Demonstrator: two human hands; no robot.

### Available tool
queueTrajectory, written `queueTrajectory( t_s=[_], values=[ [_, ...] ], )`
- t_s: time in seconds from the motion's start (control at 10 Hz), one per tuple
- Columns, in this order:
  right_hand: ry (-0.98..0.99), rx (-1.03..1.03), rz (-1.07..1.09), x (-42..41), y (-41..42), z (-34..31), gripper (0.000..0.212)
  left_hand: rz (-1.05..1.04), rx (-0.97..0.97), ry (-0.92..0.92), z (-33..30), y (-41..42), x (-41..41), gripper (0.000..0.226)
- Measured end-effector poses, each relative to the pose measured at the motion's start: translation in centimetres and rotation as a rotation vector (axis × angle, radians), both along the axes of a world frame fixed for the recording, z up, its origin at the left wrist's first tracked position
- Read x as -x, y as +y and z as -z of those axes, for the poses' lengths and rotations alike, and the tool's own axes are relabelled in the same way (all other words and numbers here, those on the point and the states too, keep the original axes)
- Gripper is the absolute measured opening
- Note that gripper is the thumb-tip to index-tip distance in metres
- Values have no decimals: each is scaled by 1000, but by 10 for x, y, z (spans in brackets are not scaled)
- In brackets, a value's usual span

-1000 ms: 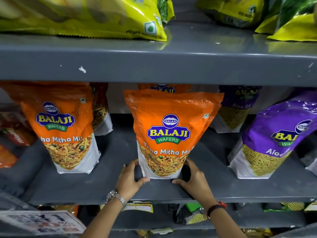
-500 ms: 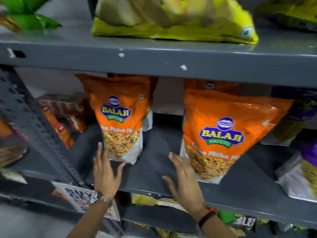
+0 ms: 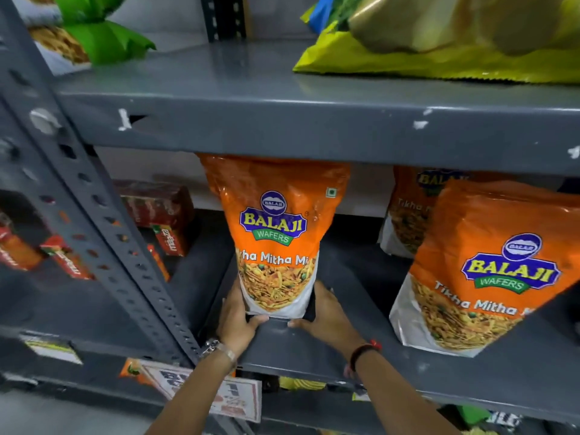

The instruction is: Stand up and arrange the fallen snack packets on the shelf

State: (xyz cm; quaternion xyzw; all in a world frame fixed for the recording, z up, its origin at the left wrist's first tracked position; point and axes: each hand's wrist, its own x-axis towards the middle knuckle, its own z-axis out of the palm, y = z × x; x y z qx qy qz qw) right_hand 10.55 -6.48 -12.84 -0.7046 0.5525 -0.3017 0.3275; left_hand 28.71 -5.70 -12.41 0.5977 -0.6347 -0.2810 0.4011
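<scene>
Both hands (image 3: 238, 315) hold upright "BALAJI WAFERS" packet (image 3: 276, 233).

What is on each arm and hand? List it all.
Both forearms are bare, with no sleeves in view. The left hand has a silver metal watch at the wrist. The right hand has a dark band with a red bit at the wrist. No gloves.
</scene>
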Motion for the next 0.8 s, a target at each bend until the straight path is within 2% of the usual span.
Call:
queueTrajectory(
  t_s=[0.1,0.6,0.7,0.8],
  values=[
    [32,4,1,-1,6,0,87,18,32,7,5,5,-3,87],
    [115,20,8,-4,24,-2,87,24,-87,-71,11,21,-13,88],
    [23,-32,-2,-4,28,-5,101,5,-77,-71,6,26,-9,92],
    [-128,27,119,4,43,-14,97,-137,89,-157,5,40,-3,88]
  ],
)
